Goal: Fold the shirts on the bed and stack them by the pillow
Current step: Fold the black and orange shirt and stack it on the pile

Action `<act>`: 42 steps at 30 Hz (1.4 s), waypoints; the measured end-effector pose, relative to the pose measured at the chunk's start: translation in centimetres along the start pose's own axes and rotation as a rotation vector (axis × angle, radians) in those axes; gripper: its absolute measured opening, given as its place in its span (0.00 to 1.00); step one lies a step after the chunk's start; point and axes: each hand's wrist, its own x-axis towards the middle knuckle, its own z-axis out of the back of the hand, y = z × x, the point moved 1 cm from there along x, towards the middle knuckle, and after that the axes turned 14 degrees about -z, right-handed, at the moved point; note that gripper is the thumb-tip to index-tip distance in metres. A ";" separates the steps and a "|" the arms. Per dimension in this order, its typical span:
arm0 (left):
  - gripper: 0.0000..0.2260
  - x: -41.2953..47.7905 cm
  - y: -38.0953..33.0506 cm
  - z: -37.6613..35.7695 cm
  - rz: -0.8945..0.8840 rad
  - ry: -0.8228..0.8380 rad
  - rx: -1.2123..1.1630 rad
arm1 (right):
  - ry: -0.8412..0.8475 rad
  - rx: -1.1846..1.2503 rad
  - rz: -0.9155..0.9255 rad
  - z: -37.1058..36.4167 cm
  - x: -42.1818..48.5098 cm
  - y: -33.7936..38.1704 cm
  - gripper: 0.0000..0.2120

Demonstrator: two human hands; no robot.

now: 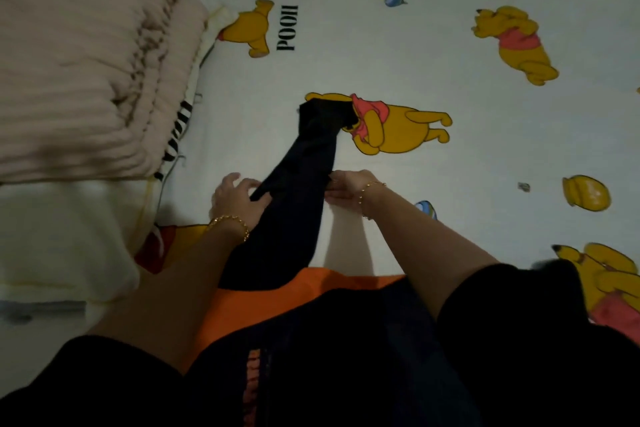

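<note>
Orange cloth [242, 308] lies nearest; beyond it the left hand [239, 199] grips the dark shirt [308, 156], right hand [344, 187] fingers pinching its opposite edge, on the bed [415, 55].

Shirt [304, 184] plain dark navy, near black. Bed sheet [450, 28] white, printed with yellow bears in red tops, yellow honey pots, black "POOH" lettering. Blanket [86, 62] pale pink, ribbed. Pillow [62, 246] cream-white, yellow piping. Orange garment [277, 291] plain bright orange. Bracelets [230, 227] gold.
</note>
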 end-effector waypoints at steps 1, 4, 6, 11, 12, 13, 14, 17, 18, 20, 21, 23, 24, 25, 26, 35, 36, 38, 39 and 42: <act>0.14 0.2 0.1 0.0 -0.009 -0.026 -0.048 | 0.035 0.029 -0.005 -0.5 0.2 0.3 0.07; 0.05 0.6 -0.1 0.7 0.061 -0.140 -0.337 | 0.153 0.082 -0.043 -1.7 0.7 1.4 0.13; 0.06 0.7 -0.2 1.3 0.158 -0.203 -0.480 | 0.265 0.135 -0.077 -2.2 0.4 2.0 0.15; 0.13 1.5 -0.1 2.4 0.237 -0.157 -0.628 | 0.455 0.472 0.001 -2.4 -0.6 3.8 0.08; 0.16 1.7 -0.4 2.7 0.232 -0.106 -0.664 | 0.460 0.525 0.018 -2.3 -0.7 4.4 0.06; 0.20 2.0 -0.8 2.9 0.227 -0.047 -0.685 | 0.453 0.553 0.030 -2.1 -0.7 5.0 0.06; 0.20 2.3 -1.1 3.1 0.213 0.004 -0.690 | 0.432 0.553 0.037 -1.9 -0.7 5.8 0.06; 0.14 3.7 -2.0 3.5 0.175 0.059 -0.705 | 0.339 0.460 0.031 -1.3 -0.5 8.2 0.09; 0.13 4.3 -2.4 3.8 0.179 0.059 -0.735 | 0.297 0.407 0.015 -1.2 -0.6 9.1 0.11; 0.11 5.3 -3.2 4.4 0.207 0.050 -0.772 | 0.195 0.321 -0.010 -0.7 -0.3 10.4 0.16; 0.11 5.7 -3.6 4.6 0.215 0.047 -0.766 | 0.146 0.284 -0.019 -0.6 -0.1 11.0 0.17; 0.17 6.3 -4.3 5.0 0.202 0.057 -0.719 | 0.080 0.233 -0.013 -0.5 0.0 12.0 0.17; 0.21 6.5 -4.6 5.1 0.190 0.072 -0.707 | 0.068 0.214 -0.011 -0.4 0.0 12.4 0.17; 0.23 6.7 -4.9 5.2 0.181 0.091 -0.715 | 0.054 0.188 -0.019 -0.4 0.0 12.7 0.16; 0.24 6.9 -5.2 5.2 0.175 0.112 -0.735 | 0.046 0.151 -0.040 -0.4 -0.1 12.9 0.15; 0.09 8.7 -6.1 5.8 0.020 0.027 -0.760 | 0.077 0.162 0.050 -0.3 0.0 15.4 0.11; 0.09 8.9 -6.1 5.9 0.001 0.009 -0.742 | 0.072 0.190 0.084 -0.3 0.1 15.9 0.11; 0.09 9.3 -6.3 6.1 -0.022 -0.028 -0.713 | 0.021 0.214 0.153 -0.1 0.2 17.0 0.13; 0.09 9.6 -6.3 6.2 -0.028 -0.039 -0.699 | -0.013 0.207 0.192 0.2 0.4 17.7 0.16; 0.10 10.1 -5.8 5.8 -0.023 -0.044 -0.662 | -0.098 0.189 0.266 1.1 0.6 18.8 0.17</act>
